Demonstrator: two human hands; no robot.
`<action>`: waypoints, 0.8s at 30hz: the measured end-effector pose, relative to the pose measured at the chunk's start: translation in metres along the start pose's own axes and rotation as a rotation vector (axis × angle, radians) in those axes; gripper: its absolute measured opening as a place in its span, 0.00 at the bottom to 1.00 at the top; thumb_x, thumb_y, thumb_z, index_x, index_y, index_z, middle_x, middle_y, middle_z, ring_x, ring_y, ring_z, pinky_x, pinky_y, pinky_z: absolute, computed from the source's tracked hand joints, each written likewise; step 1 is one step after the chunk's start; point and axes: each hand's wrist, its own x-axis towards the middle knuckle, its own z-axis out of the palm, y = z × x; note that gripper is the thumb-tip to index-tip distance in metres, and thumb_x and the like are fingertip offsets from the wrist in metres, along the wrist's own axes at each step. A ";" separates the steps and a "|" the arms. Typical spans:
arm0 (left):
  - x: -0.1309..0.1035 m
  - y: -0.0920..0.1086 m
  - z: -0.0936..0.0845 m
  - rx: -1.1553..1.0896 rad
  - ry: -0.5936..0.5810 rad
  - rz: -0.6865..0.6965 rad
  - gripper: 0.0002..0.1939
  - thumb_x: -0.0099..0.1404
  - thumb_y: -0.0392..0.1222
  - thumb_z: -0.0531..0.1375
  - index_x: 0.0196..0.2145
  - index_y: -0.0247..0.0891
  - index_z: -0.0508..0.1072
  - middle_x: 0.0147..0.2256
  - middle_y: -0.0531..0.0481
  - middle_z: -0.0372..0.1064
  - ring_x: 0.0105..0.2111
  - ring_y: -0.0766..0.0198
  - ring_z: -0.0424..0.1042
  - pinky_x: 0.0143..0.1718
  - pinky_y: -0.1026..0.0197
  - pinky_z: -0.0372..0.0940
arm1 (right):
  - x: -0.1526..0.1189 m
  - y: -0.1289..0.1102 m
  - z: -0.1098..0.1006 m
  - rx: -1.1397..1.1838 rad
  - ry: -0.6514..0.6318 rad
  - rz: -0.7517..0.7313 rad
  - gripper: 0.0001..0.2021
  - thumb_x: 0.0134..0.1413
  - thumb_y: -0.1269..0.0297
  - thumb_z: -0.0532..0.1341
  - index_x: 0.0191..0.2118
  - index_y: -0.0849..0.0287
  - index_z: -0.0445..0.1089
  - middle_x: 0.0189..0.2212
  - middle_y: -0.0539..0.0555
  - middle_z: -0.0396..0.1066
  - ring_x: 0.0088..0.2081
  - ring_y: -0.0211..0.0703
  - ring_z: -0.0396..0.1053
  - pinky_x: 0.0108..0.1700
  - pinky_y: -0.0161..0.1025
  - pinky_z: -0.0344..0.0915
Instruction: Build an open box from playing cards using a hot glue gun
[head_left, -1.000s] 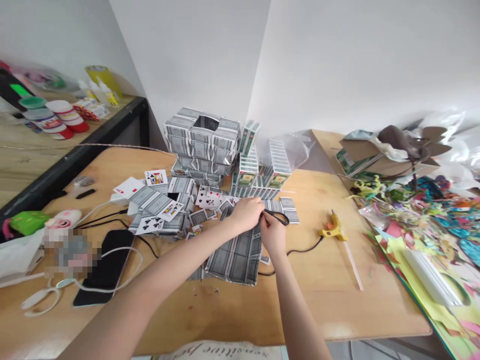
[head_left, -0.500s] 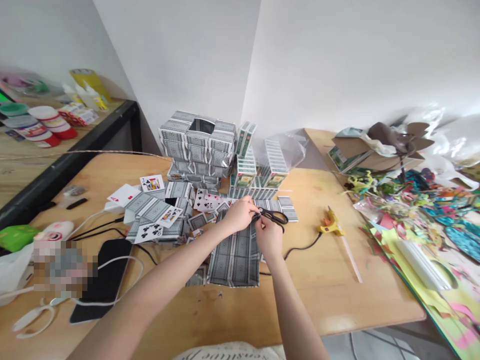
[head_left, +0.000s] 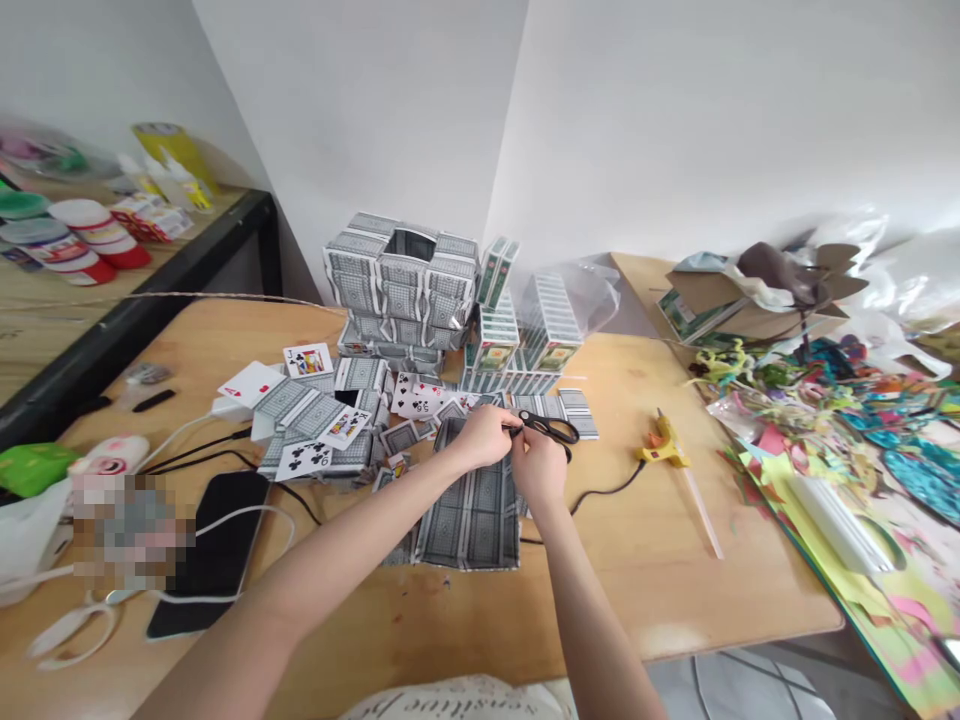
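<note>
An open tray built from grey-backed playing cards (head_left: 469, 515) lies before me, its inside facing up. My left hand (head_left: 487, 436) reaches across it and is closed in a pinch at its far right corner. Beside it, almost touching, my right hand (head_left: 540, 468) is closed at the tray's right wall, thumb toward the left fingers. What lies exactly between the fingertips is hidden. Black-handled scissors (head_left: 555, 428) show just behind the right hand, loops to the right; their blades are covered by my hands. Loose cards (head_left: 421, 397) lie beyond the tray.
A stacked card structure (head_left: 401, 285) stands at the back, beside white-and-green card boxes (head_left: 551, 320). Folded cards (head_left: 307, 420) pile up left of the tray, near a black phone (head_left: 206, 560). A yellow glue gun (head_left: 664, 445) and its cord lie right. Coloured craft scraps (head_left: 817, 440) cover the far right.
Both hands stay at the tray's far right corner; the left fingers have dipped slightly toward the right ones. The whole view has shifted a little. The tray and scissors look otherwise unmoved.
</note>
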 end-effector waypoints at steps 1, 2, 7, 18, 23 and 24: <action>-0.001 0.000 0.001 0.011 0.007 0.015 0.18 0.51 0.26 0.52 0.34 0.37 0.77 0.37 0.47 0.75 0.40 0.59 0.71 0.44 0.58 0.63 | 0.001 0.000 0.001 -0.003 -0.001 0.001 0.15 0.54 0.67 0.49 0.27 0.62 0.71 0.21 0.57 0.71 0.21 0.38 0.62 0.22 0.34 0.44; -0.001 0.000 0.003 0.026 0.013 0.031 0.17 0.51 0.26 0.52 0.34 0.37 0.77 0.37 0.47 0.75 0.39 0.59 0.71 0.44 0.58 0.63 | 0.002 0.000 0.001 -0.002 0.002 -0.002 0.15 0.54 0.67 0.49 0.28 0.62 0.71 0.22 0.57 0.71 0.21 0.38 0.62 0.22 0.34 0.44; 0.001 -0.003 0.001 0.126 0.017 0.073 0.16 0.52 0.29 0.54 0.37 0.35 0.76 0.38 0.45 0.73 0.39 0.58 0.70 0.43 0.58 0.63 | 0.006 0.005 0.000 0.049 0.016 -0.045 0.16 0.53 0.66 0.48 0.25 0.62 0.71 0.20 0.56 0.70 0.20 0.37 0.61 0.23 0.33 0.45; 0.009 0.005 -0.057 0.254 -0.046 0.273 0.12 0.57 0.34 0.54 0.37 0.41 0.75 0.48 0.49 0.65 0.47 0.61 0.65 0.51 0.57 0.58 | 0.005 0.002 -0.011 0.073 0.009 -0.074 0.16 0.53 0.64 0.49 0.24 0.61 0.71 0.18 0.54 0.67 0.19 0.36 0.58 0.23 0.33 0.46; -0.033 -0.003 -0.104 0.427 0.024 0.041 0.14 0.58 0.32 0.50 0.34 0.40 0.75 0.38 0.49 0.71 0.37 0.60 0.70 0.43 0.56 0.62 | 0.011 0.017 -0.014 0.119 -0.021 -0.074 0.16 0.52 0.63 0.48 0.23 0.61 0.69 0.16 0.52 0.65 0.19 0.36 0.58 0.23 0.32 0.48; -0.044 -0.006 -0.106 0.457 -0.035 -0.032 0.14 0.58 0.32 0.50 0.32 0.41 0.75 0.35 0.49 0.72 0.35 0.60 0.70 0.40 0.57 0.63 | 0.013 0.020 -0.015 0.124 -0.022 -0.070 0.16 0.51 0.63 0.48 0.23 0.61 0.70 0.16 0.51 0.65 0.19 0.36 0.58 0.23 0.32 0.48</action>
